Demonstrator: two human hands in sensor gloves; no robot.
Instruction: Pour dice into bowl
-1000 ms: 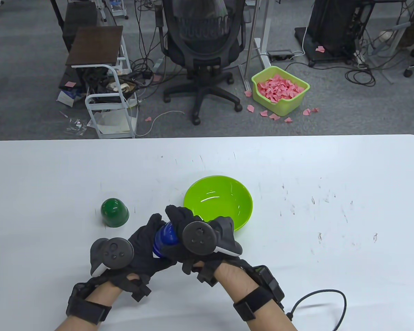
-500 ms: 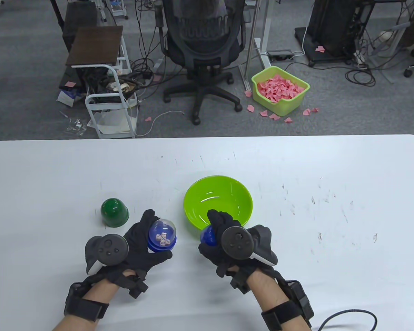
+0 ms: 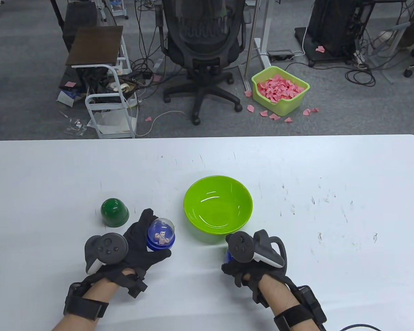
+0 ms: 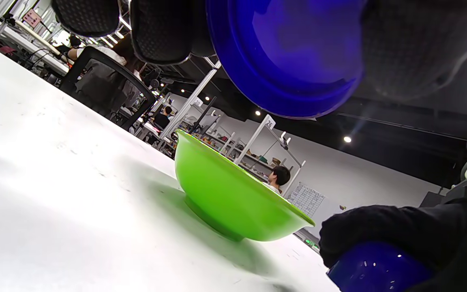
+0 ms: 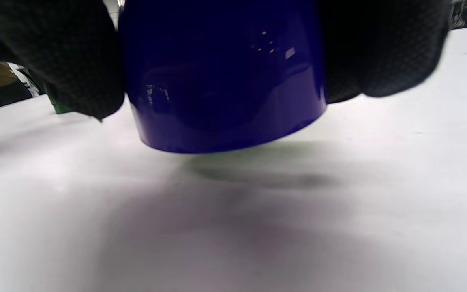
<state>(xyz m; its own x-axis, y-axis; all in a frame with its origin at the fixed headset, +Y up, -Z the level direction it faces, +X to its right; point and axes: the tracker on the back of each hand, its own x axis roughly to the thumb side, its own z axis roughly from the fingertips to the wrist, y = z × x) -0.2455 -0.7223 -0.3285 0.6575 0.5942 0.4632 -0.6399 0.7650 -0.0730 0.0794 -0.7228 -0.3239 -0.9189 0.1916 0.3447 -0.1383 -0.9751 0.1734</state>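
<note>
Toward the desk's near edge, the left hand [image 3: 138, 246] cradles the blue dice tray [image 3: 161, 238] with its clear dome, fingers wrapped beneath; the small, light dice [image 3: 161, 238] would scatter easily. Beside it stands the green bowl [image 3: 218, 204], and the right hand [image 3: 250, 263] pinches the smooth blue cup [image 5: 221, 77] just above the desk [image 3: 331, 207].

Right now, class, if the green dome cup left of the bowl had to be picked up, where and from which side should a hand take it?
Probably from above, fingers around the lower sides of the green dome cup. It stands mouth-down on the table, so no rim is open, and its rounded glossy top would likely slip.
</note>
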